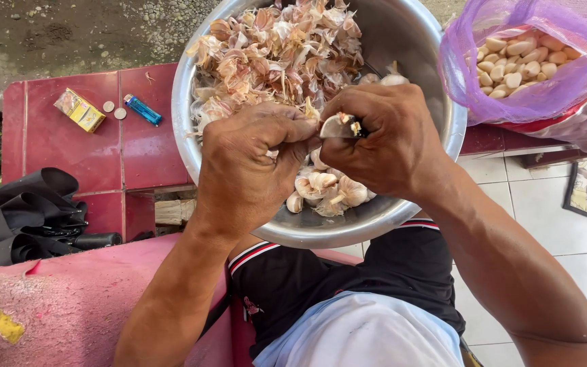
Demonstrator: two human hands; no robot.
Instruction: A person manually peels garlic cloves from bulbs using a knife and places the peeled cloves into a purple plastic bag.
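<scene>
Bright, even daylight fills the scene. The steel bowl (436, 81) carries soft glare along its rim and inner wall; below it, the lap lies in mild shade. Focus is sharp at the bowl, slightly softer right of it at the purple mesh bag (545, 88). Edges bend faintly outward

Two hands, left hand (242, 166) and right hand (382, 136), one garlic clove (340, 126) between them, one steel bowl (436, 102). Far left: one yellow box (79, 110), two coins (114, 110), one blue lighter (143, 109). Far right: one purple mesh bag (511, 75); near left: one black umbrella (28, 221).
</scene>
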